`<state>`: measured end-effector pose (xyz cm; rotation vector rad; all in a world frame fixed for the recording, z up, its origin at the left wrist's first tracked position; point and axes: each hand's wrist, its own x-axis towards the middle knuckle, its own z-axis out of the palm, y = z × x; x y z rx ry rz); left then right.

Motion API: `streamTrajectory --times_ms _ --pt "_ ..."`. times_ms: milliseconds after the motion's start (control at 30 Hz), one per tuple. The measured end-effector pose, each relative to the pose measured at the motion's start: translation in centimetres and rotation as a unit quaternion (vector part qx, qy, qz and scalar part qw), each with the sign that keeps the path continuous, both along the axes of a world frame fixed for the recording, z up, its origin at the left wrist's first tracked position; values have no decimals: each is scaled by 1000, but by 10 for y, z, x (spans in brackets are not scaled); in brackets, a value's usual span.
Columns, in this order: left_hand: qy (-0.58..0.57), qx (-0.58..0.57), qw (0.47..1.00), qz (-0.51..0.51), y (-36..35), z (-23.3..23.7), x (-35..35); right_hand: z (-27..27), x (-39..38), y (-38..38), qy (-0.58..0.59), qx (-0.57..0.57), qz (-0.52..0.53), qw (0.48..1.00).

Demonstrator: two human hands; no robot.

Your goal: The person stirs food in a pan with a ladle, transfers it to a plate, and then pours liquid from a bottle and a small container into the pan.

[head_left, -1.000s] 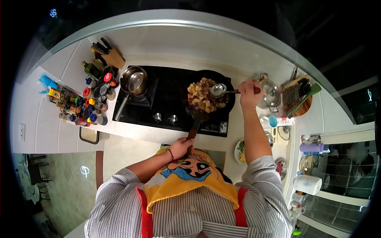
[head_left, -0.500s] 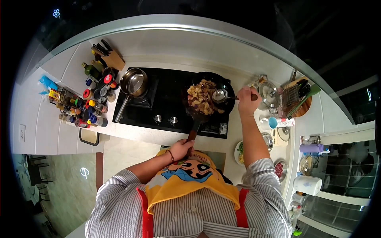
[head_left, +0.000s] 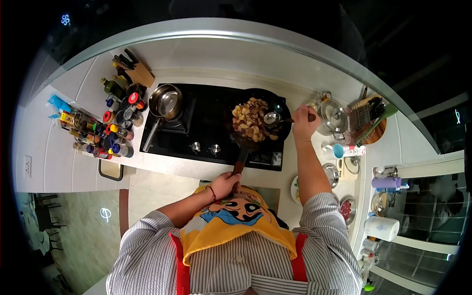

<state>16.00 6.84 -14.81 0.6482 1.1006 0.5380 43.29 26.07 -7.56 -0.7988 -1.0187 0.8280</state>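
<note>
A black wok (head_left: 282, 105) sits on the right side of the black stove, holding browned chunks of food (head_left: 250, 118). My left hand (head_left: 226, 185) is wrapped round the wok's wooden handle (head_left: 240, 164), near the stove's front edge. To the right, my right hand (head_left: 306, 123) grips the wooden handle of a metal ladle (head_left: 272, 118). The ladle's bowl is inside the wok, at the right side of the food.
A steel saucepan (head_left: 166, 102) stands on the left burner. Seasoning bottles (head_left: 115, 132) and a knife block (head_left: 140, 74) are at the left. Rightward are a glass lid (head_left: 333, 116), a blue-lined cup (head_left: 338, 151), a plate (head_left: 294, 189) and a bowl of red meat (head_left: 346, 209).
My right hand and the ladle have shifted slightly left. My right forearm now covers more of the plate. My left hand keeps its hold on the wok handle.
</note>
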Motion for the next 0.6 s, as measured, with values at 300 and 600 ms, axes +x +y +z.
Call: streamTrajectory --times_ms 300,600 --pt "-3 -10 1000 8 1 -5 0 8 -9 12 10 23 -13 1000" --pt "2 -5 1000 -4 2 -6 -1 -7 -13 12 -11 -10 -9 1000"
